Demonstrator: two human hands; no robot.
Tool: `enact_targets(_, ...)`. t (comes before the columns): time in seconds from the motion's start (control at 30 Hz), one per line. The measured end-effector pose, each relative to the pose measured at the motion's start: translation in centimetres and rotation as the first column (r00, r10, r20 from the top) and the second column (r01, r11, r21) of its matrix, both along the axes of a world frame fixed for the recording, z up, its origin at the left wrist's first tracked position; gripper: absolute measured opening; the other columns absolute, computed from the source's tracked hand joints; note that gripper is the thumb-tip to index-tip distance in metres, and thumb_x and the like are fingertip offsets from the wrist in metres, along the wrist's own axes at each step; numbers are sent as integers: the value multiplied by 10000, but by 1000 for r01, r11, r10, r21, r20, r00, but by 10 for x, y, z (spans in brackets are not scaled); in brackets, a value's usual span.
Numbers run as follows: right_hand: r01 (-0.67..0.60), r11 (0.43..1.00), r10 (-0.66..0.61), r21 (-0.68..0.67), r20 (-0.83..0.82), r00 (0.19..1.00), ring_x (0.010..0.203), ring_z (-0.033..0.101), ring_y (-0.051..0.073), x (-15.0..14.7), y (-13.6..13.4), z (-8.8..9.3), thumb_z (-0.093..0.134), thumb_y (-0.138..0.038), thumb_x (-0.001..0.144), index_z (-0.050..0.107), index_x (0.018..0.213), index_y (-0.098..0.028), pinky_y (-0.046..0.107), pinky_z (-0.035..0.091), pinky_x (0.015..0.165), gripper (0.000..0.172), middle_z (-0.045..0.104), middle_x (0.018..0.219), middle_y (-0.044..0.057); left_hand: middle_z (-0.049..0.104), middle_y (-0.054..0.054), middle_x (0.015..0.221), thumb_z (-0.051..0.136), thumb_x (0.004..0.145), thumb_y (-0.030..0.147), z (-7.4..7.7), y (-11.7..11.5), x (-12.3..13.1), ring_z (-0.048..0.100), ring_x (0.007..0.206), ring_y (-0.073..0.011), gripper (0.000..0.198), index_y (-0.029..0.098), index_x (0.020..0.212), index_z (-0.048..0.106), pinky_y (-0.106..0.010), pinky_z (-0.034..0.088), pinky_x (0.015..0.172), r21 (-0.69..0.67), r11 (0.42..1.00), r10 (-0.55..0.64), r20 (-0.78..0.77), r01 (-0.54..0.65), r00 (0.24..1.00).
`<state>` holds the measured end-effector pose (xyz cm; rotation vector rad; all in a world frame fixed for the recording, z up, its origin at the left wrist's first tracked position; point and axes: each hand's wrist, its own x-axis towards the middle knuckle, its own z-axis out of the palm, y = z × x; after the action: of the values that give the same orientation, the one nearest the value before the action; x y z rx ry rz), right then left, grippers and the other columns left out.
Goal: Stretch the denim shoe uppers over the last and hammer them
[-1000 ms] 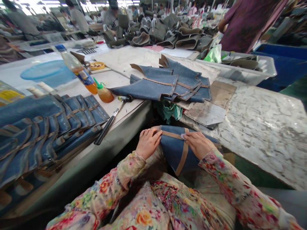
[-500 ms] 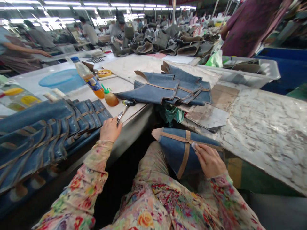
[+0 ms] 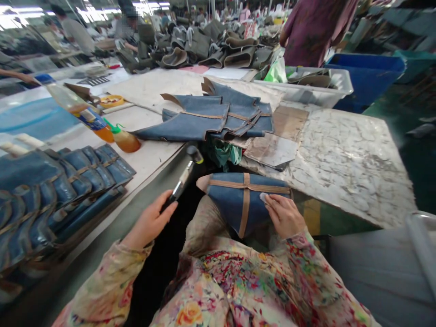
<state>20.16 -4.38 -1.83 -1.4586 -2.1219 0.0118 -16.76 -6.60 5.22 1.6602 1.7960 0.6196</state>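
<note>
My left hand (image 3: 153, 220) is closed round the dark handle of a small hammer (image 3: 184, 177), whose head points up and away from me, off the table. Across my lap lies a blue leather piece (image 3: 226, 206) with crossed tan strips, stretched over a form with a pale pointed end. My right hand (image 3: 284, 215) pinches a small whitish wad (image 3: 263, 197) against that blue leather, just below the lengthwise strip. I cannot make out what the wad is.
Overlapping blue leather pieces (image 3: 30, 195) line the left table. More blue pieces (image 3: 218, 113) lie ahead, near a glue bottle with green nozzle (image 3: 126, 140) and a plastic bottle (image 3: 76, 106). A worn board (image 3: 350, 163) is at right. A person in purple (image 3: 315, 32) stands beyond.
My left hand has lifted the hammer off the table and brought it towards the blue leather piece. The view has swung right. My right hand stays on the leather.
</note>
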Motion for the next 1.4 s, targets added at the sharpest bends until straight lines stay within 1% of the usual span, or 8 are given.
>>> enact_targets(0.17, 15, 1000, -15, -21, -27, 1000, 956, 527, 196, -3, 1, 1, 414, -267, 882, 612, 1107, -206, 344, 457, 872, 307, 600, 1029, 73, 604, -31, 856, 434, 823, 457, 5, -1, 60, 559, 768, -153, 398, 183, 1091, 541, -236, 455, 670, -126, 957, -242, 148, 261, 959)
enact_targets(0.33, 6, 999, -8, -32, -50, 999, 978, 523, 196, -3, -2, 3, 401, -267, 887, 601, 1127, -204, 348, 450, 889, 318, 597, 1043, 75, 494, 10, 637, 297, 874, 496, 17, 9, 81, 432, 487, -86, 487, 147, 1171, 463, -185, 362, 454, -60, 978, -167, 346, 199, 923)
enact_targets(0.57, 13, 1000, -14, -27, -62, 998, 961, 523, 195, -4, -3, 2, 400, -257, 892, 600, 1122, -195, 354, 446, 882, 311, 599, 1034, 73, 629, -20, 897, 336, 881, 408, -3, 12, 85, 591, 814, -164, 302, 217, 1005, 535, -244, 437, 737, -97, 940, -327, 22, 328, 945)
enact_targets(0.67, 9, 1000, -10, -19, -57, 998, 958, 521, 196, -4, -3, 2, 403, -256, 890, 597, 1125, -191, 356, 444, 883, 311, 596, 1034, 75, 633, -18, 916, 310, 896, 406, 2, 9, 85, 599, 815, -151, 338, 217, 1120, 478, -227, 437, 731, -25, 946, -321, 22, 322, 947)
enact_targets(0.87, 23, 1000, -24, -18, -53, 998, 970, 513, 189, -4, -4, 2, 405, -249, 889, 595, 1124, -200, 331, 443, 884, 306, 596, 1035, 65, 658, -32, 869, 353, 876, 388, -3, 5, 90, 631, 795, -183, 301, 218, 1042, 539, -242, 454, 685, -121, 916, -396, -140, 381, 908)
enact_targets(1.0, 35, 999, -36, -16, -48, 998, 980, 511, 190, -2, -6, 2, 419, -244, 884, 603, 1115, -183, 320, 438, 892, 301, 592, 1044, 76, 632, -55, 1025, 312, 890, 403, -6, 1, 88, 609, 915, -181, 365, 206, 1154, 468, -252, 450, 769, 1, 946, -322, -135, 326, 937)
enact_targets(1.17, 21, 1000, -20, 10, -59, 998, 961, 518, 188, -1, -4, -1, 418, -245, 887, 605, 1108, -177, 333, 448, 882, 298, 597, 1030, 75, 651, -84, 940, 297, 887, 390, -18, -2, 79, 629, 842, -210, 366, 170, 1102, 496, -280, 457, 736, -186, 932, -346, -201, 311, 916)
enact_targets(1.4, 31, 999, -30, 36, -54, 998, 948, 523, 190, -1, -5, -3, 425, -244, 884, 599, 1117, -192, 337, 455, 870, 295, 594, 1028, 67, 637, -64, 1004, 292, 888, 415, -23, -3, 83, 612, 919, -191, 384, 202, 1159, 460, -260, 444, 794, -89, 956, -289, -155, 278, 945)
